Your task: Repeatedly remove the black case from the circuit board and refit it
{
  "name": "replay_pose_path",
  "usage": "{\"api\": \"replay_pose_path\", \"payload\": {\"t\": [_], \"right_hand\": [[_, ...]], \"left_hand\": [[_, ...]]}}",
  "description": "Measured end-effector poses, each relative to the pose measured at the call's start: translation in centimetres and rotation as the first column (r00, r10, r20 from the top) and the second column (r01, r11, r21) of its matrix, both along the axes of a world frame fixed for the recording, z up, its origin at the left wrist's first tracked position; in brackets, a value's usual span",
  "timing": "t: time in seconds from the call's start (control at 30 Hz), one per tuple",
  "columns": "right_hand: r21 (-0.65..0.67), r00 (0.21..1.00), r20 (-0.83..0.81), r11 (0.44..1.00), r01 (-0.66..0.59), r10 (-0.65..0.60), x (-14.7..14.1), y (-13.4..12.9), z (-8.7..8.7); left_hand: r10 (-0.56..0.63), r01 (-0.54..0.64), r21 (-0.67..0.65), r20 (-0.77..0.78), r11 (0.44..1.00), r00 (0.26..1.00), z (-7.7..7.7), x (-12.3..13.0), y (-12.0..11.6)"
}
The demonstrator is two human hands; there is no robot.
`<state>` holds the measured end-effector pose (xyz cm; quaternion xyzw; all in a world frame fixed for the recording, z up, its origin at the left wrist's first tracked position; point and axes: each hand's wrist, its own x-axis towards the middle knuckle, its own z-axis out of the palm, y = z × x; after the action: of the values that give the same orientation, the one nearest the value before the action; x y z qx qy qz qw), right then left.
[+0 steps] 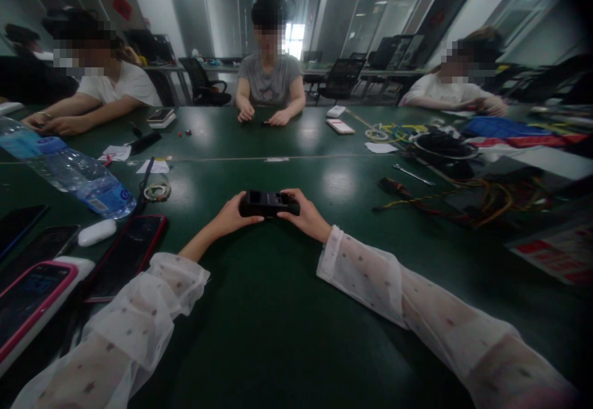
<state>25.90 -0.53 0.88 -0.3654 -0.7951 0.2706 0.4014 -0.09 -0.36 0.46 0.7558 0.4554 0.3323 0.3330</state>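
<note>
A small black box-shaped device [269,202] is held level just over or on the green table [259,310], in front of me; whether it touches the surface I cannot tell. My left hand [235,212] grips its left end, thumb along the near side. Around the right end my right hand [306,212] is closed in the same way, thumb in front and fingers behind. The device's top face has darker recesses and faint markings too small to read. Sheer white sleeves with dark stars cover both forearms.
On the left lie plastic water bottles [88,177], a white earphone case [97,232], a red-edged phone [127,257] and a pink-cased phone [34,298]. To the right are a wrench [414,175] and tangled wires [486,202]. Several people sit around the table, one [270,78] directly opposite.
</note>
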Motion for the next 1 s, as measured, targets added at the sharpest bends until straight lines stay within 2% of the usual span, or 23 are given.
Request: {"api": "replay_pose_path", "payload": {"t": [0.2, 0.4, 0.53, 0.73, 1.0], "right_hand": [[0.02, 0.989, -0.127, 0.997, 0.077, -0.073, -0.4, -0.4, 0.6], [0.015, 0.935, -0.247, 0.963, 0.268, -0.256, 0.1, 0.4, -0.4], [-0.037, 0.893, -0.238, 0.922, 0.384, -0.382, 0.7, 1.4, -1.5], [-0.142, 0.868, -0.194, 0.888, 0.436, -0.457, 1.1, 2.3, -2.5], [-0.008, 0.835, -0.049, 0.837, 0.548, -0.547, 1.4, 2.2, -3.2]], "left_hand": [[-0.04, 0.04, 0.003, 0.028, 0.999, 0.999, -0.2, 0.0, 0.1], [-0.021, 0.022, 0.004, -0.063, 1.0, 0.998, 0.3, -0.1, -0.1], [-0.037, 0.038, 0.011, -0.081, 0.999, 0.996, 0.7, -0.1, -0.2], [-0.028, 0.028, 0.003, -0.109, 1.0, 0.994, 1.1, 0.0, -0.3], [-0.039, 0.041, 0.017, -0.093, 0.999, 0.995, 0.9, 0.0, -0.3]]}}
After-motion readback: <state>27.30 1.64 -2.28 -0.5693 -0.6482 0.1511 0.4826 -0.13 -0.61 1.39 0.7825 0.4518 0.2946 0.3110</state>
